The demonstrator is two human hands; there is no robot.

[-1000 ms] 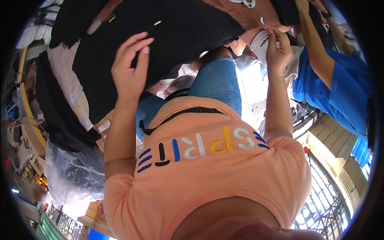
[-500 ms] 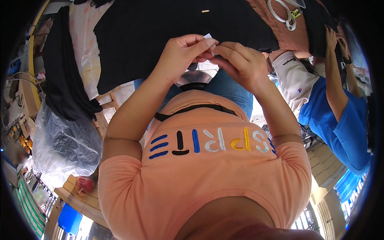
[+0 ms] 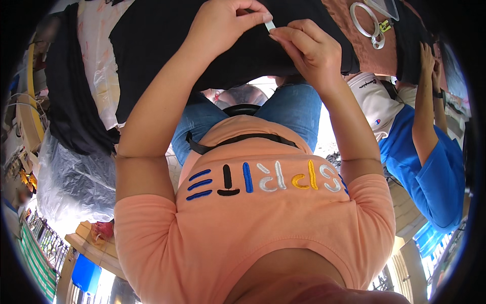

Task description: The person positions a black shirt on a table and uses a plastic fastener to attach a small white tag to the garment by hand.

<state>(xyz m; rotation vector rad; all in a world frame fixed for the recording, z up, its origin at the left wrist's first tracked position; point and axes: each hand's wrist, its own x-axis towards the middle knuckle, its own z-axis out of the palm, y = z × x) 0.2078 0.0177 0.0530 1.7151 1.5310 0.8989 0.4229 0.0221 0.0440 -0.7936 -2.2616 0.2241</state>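
A small white strip (image 3: 270, 26), which looks like paper or tape, spans the gap between my two hands. My left hand (image 3: 223, 24) pinches its upper end between thumb and fingers. At the lower end, my right hand (image 3: 315, 49) grips it between thumb and forefinger, the other fingers curled. Both hands are raised over a black cloth (image 3: 152, 55) spread across the table in front of me. What is on the strip is too small to make out.
Brown cloth (image 3: 338, 17) at the upper right carries a white ring (image 3: 356, 20) and a yellow-green tag (image 3: 385, 26). A co-worker's hand (image 3: 428, 60) touches dark cloth farther right. To my left hang black fabric (image 3: 66, 86) and patterned sheeting (image 3: 96, 55), above a clear plastic bag (image 3: 76, 177).
Both my hands have moved forward, away from my body, and slightly apart. More of the white strip now shows between them. The small gold-coloured piece on the black cloth no longer shows.
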